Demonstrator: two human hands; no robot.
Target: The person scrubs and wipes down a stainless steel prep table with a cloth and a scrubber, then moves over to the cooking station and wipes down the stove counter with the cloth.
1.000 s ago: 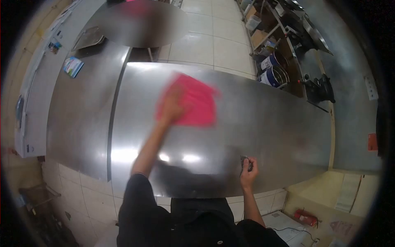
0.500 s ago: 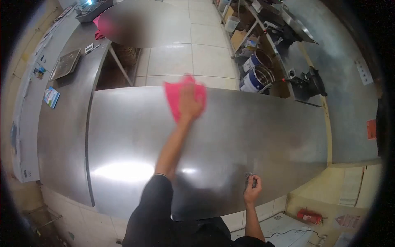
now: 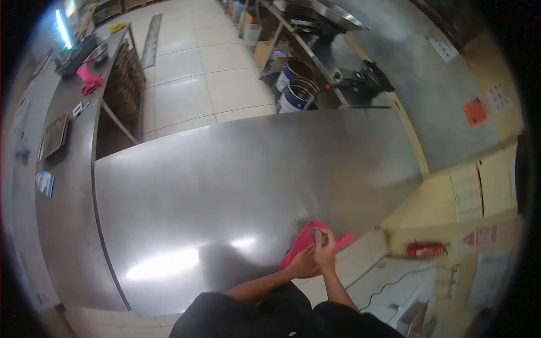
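Observation:
The pink cloth (image 3: 296,248) hangs at the near right edge of the steel table (image 3: 225,186), partly over the edge. My left hand (image 3: 302,263) is closed on the cloth, low and close to my body. Right beside it, touching or nearly touching, my right hand (image 3: 324,252) pinches a small grey metal scourer (image 3: 321,236) above the cloth. Part of the cloth is hidden behind both hands.
A side counter on the left holds a metal tray (image 3: 54,135), a blue packet (image 3: 45,183), another pink cloth (image 3: 92,83) and a bowl (image 3: 98,53). Buckets (image 3: 296,96) stand beyond the table. A fire extinguisher (image 3: 426,249) is at the right.
My left hand has come back from the table's far edge with the pink cloth and now meets my right hand. The view has turned to the right.

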